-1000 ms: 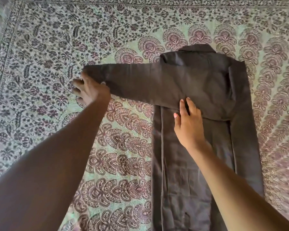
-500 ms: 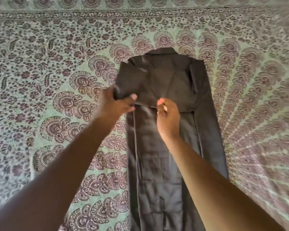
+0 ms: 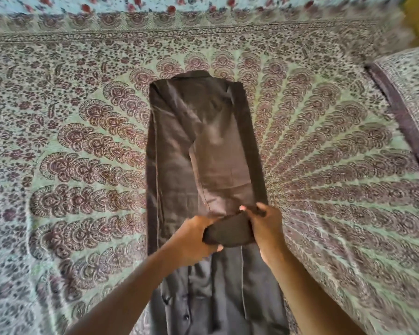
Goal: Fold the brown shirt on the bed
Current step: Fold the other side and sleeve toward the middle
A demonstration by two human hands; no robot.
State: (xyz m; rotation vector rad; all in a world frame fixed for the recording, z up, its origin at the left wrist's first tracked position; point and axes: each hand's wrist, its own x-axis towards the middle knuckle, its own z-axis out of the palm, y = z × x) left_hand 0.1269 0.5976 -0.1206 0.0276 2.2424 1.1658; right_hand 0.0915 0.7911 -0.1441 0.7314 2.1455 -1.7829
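The brown shirt (image 3: 203, 146) lies lengthwise in the middle of the bed, collar at the far end, both sides folded in so that it forms a narrow strip. A sleeve runs down its length. My left hand (image 3: 194, 240) and my right hand (image 3: 264, 228) both grip the cuff end of that sleeve (image 3: 228, 232), holding it just above the shirt's lower half. The shirt's near end with its buttons reaches the bottom of the view between my forearms.
The bed is covered with a green and maroon patterned spread (image 3: 336, 165). A pillow in similar fabric (image 3: 411, 97) lies at the right edge. A floral cloth (image 3: 155, 6) runs along the far side.
The left sleeve, stretched out to the left a second ago, has been brought in and laid down along the shirt. Both hands have moved toward me with the cuff.
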